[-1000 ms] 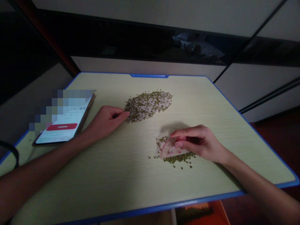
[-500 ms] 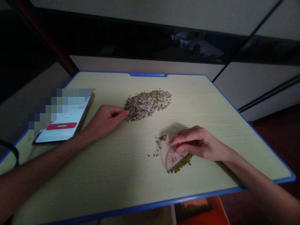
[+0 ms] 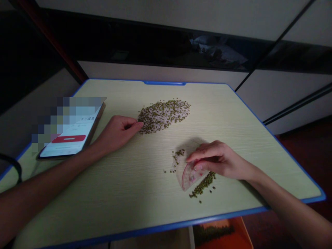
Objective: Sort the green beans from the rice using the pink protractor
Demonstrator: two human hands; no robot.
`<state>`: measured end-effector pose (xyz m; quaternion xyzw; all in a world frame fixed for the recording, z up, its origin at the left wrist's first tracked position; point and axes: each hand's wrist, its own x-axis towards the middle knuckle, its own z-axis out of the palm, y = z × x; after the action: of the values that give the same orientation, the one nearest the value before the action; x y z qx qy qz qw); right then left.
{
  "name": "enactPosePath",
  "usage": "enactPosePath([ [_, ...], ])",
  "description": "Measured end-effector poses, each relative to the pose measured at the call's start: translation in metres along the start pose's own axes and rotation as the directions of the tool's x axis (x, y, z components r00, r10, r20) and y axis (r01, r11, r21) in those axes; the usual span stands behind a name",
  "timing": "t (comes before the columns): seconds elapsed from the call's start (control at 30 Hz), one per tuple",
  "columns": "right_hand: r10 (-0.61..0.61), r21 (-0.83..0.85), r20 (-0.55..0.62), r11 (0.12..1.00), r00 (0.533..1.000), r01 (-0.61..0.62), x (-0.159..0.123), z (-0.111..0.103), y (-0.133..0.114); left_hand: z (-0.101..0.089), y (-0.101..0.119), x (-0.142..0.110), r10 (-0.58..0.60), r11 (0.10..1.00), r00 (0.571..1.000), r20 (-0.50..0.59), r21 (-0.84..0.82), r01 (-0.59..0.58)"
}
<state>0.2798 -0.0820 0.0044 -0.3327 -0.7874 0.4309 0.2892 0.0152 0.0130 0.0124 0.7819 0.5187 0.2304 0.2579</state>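
Observation:
My right hand (image 3: 216,159) pinches a clear protractor (image 3: 191,175) with a reddish edge, held over the table top. Just on its near side lies a strip of green mung beans (image 3: 203,185), with a few loose beans around it. To the left of the protractor sits a small scatter of beans and pale grains (image 3: 177,157). My left hand (image 3: 123,129) rests with curled fingers, its thumb at the left edge of a larger pile of green beans mixed with white rice-like grains (image 3: 164,116). Whether anything is in those left fingers is hidden.
A phone (image 3: 70,138) showing a timer lies on the left of the blue-edged table (image 3: 116,193). Below the near edge are an orange container (image 3: 243,233) holding green beans and a pale container (image 3: 153,240) beside it. Cabinet panels (image 3: 293,100) stand behind.
The strip of beans has slid toward the near edge, away from the protractor, and a few beans have rolled loose. The protractor has shifted slightly left. My left hand stays put.

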Motion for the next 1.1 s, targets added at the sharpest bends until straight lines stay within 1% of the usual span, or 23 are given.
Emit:
enactPosePath([
  [0.17, -0.044, 0.013, 0.040, 0.999, 0.998, 0.044, 0.003, 0.005, -0.004, 0.000, 0.001, 0.000, 0.001, 1.000, 1.000, -0.003, 0.001, -0.001],
  [0.33, -0.065, 0.039, 0.139, 0.997, 0.988, 0.060, 0.005, 0.004, -0.010, -0.001, 0.002, -0.001, 0.001, 1.000, 1.000, -0.004, 0.006, -0.001],
  [0.57, -0.080, 0.044, 0.239, 0.996, 0.968, 0.071, 0.007, -0.001, -0.011, 0.002, -0.007, 0.003, 0.070, 0.998, 0.997, -0.037, 0.000, -0.070],
  [0.67, -0.071, 0.025, 0.271, 0.997, 0.960, 0.066, 0.007, -0.003, -0.011, 0.002, -0.008, 0.003, 0.078, 0.997, 0.996, -0.044, -0.003, -0.079],
  [0.97, -0.073, 0.042, 0.324, 0.997, 0.943, 0.062, 0.007, -0.007, -0.010, 0.001, -0.007, 0.002, 0.068, 0.998, 0.997, -0.043, -0.018, -0.068],
  [1.1, -0.073, 0.071, 0.301, 0.996, 0.951, 0.054, 0.006, -0.008, -0.009, 0.002, -0.008, 0.002, 0.069, 0.998, 0.997, -0.045, -0.005, -0.069],
])
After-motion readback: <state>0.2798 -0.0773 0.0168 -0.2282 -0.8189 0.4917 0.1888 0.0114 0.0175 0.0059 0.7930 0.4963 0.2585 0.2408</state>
